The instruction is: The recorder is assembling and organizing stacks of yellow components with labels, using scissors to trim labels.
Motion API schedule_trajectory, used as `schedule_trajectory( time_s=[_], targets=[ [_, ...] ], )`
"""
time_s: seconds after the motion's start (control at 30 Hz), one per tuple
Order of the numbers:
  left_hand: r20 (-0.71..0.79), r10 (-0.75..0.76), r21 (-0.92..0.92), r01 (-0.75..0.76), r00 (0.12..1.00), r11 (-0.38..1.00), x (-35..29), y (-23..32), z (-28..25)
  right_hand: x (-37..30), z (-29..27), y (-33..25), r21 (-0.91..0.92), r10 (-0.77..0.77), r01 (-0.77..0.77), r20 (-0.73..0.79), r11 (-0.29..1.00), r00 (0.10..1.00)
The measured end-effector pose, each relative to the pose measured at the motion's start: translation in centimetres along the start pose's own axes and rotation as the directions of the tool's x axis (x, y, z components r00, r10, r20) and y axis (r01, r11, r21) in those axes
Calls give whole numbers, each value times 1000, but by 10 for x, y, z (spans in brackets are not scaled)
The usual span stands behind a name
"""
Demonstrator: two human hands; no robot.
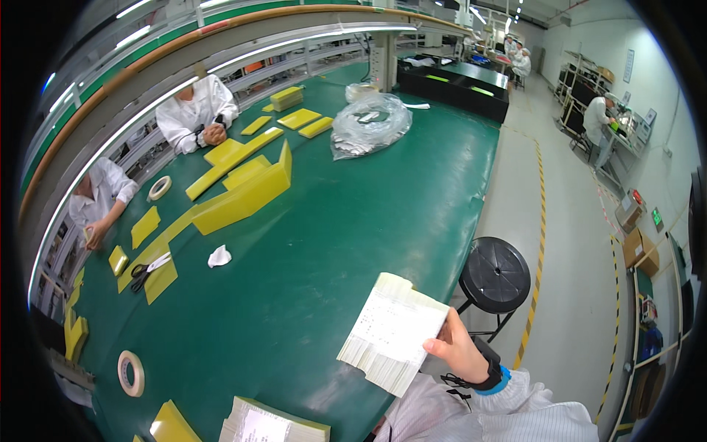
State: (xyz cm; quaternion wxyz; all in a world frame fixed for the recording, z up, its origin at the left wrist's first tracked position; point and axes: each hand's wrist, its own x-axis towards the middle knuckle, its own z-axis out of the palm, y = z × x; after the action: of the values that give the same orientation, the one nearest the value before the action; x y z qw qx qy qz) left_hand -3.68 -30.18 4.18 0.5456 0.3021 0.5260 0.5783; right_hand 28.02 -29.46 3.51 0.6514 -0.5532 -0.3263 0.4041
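My right hand grips the right edge of a thick stack of pale cards, the thumb on its upper face and the fingers hidden under it. A white printed sheet covers the top, and many thin layers show along its sides. The stack is over the green table near its right edge; I cannot tell whether it touches. A similar stack with a white label lies at the lower edge, partly cut off. Beside that is a yellow sheet piece. My left hand is not in view.
Yellow sheets, scissors, tape rolls and a crumpled white scrap lie leftward. A clear plastic bag sits farther back. Two people in white work across the table. A black stool stands by the right edge.
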Motion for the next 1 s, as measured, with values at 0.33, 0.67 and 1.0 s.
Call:
schedule_trajectory(
  time_s=[0.33,0.67,1.0],
  targets=[
    [-72,-22,-58,18,997,998,-2,5,-5,108,59,-3,170,-71,-37,589,985,805],
    [-30,-102,-148,97,994,984,-2,8,-5,157,91,12,96,108,-242,700,966,706],
    [-14,69,-167,-71,998,983,6,-11,-5,146,88,20,141,94,-259,687,956,720]
  ],
)
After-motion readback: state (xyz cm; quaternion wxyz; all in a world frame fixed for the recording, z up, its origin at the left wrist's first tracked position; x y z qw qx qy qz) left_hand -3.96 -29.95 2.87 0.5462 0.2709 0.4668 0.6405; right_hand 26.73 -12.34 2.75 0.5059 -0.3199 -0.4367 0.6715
